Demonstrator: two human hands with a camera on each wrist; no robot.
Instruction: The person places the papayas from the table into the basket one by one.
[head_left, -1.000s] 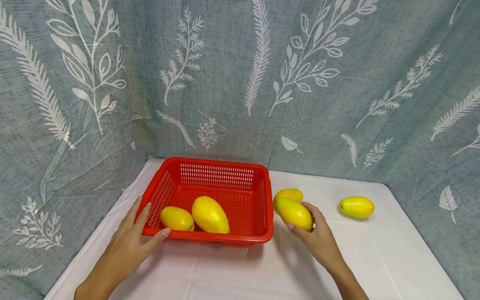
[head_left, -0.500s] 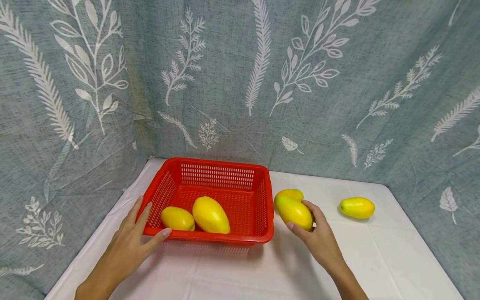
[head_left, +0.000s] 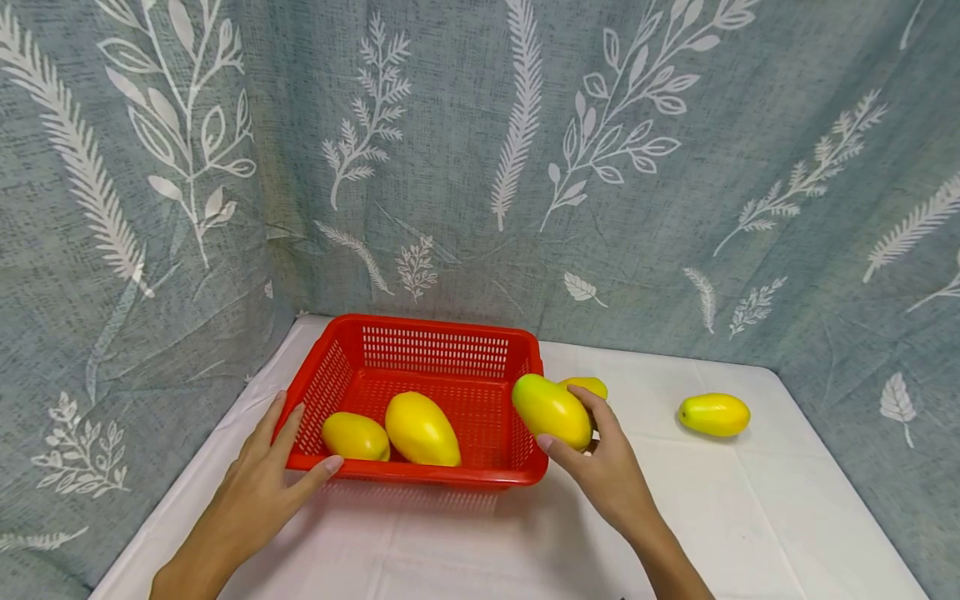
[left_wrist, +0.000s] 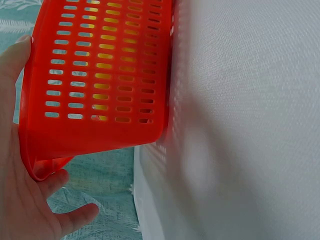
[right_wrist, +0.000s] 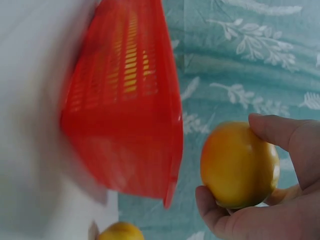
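white tablecloth (head_left: 450,546), leafy curtain (head_left: 450,167) behind, left hand (head_left: 258,487) spread on basket rim (head_left: 442,475), right hand (head_left: 606,475) gripping fruit (head_left: 553,411)

"Where does the head view look from?"

"Above the near side, facing forward and down, far enough back to take in the whole red basket (head_left: 480,417) at 7 o'clock, white desk (head_left: 450,550) at 6 and leaf-patterned curtain (head_left: 450,167) at 12."

"And the left wrist?"

"Close by, turned sideways: the basket's slotted outer wall at 10, desk at 3, left grip (left_wrist: 22,202) at 8."

"The right?"

"Also close and sideways, partly blurred: desk at 9, basket at 10, held mango (right_wrist: 237,167) at 4."

"What's shared?"

"All three show the basket; head and right wrist share that mango."
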